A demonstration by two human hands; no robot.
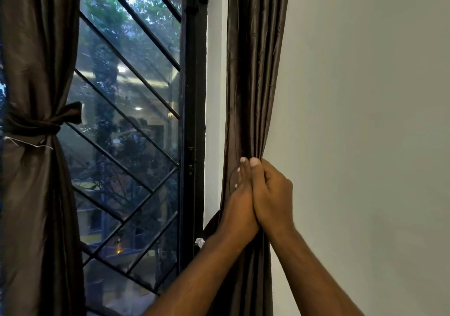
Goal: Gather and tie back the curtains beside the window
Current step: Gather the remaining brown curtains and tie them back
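Just to the right of the barred window [131, 96], past its dark frame, the right curtain [253, 72] hangs against the pale wall [365, 120], its brown folds drawn in to a narrow bunch. Both hands meet on that bunch, pressed side by side. The left hand [239, 193] lies on the window side of it, fingers bent over the front of the folds. The right hand [272, 191] grips the side away from the window, its fingers curled round the fabric's edge and its thumb pointing up beside the left fingertips. At the window's opposite side the left curtain [36, 47] is already gathered, cinched at its middle by a knotted tie-back [36, 124] of the same brown cloth.
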